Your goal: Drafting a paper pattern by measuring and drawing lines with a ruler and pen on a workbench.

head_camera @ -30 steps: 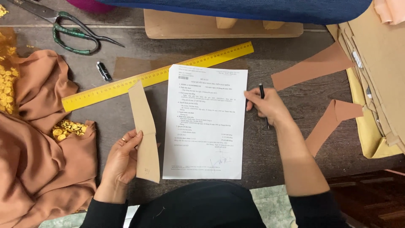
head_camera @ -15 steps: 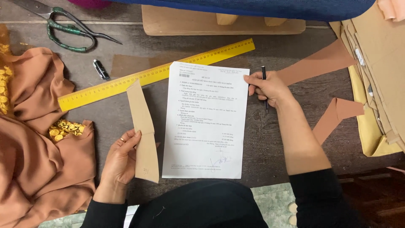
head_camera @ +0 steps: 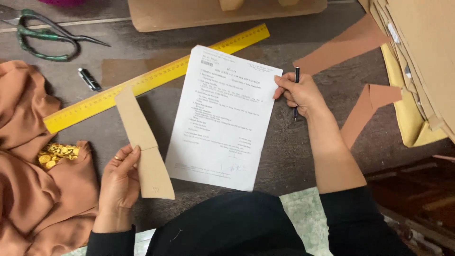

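The paper (head_camera: 222,118) lies on the bench (head_camera: 294,156), pinched at its edge by the right hand (head_camera: 301,95), whose grip also holds a pen (head_camera: 296,78); the left hand (head_camera: 118,182) clasps a cardboard template (head_camera: 142,142).

Black long sleeves, pushed up on right arm; ring on left hand (head_camera: 118,187).
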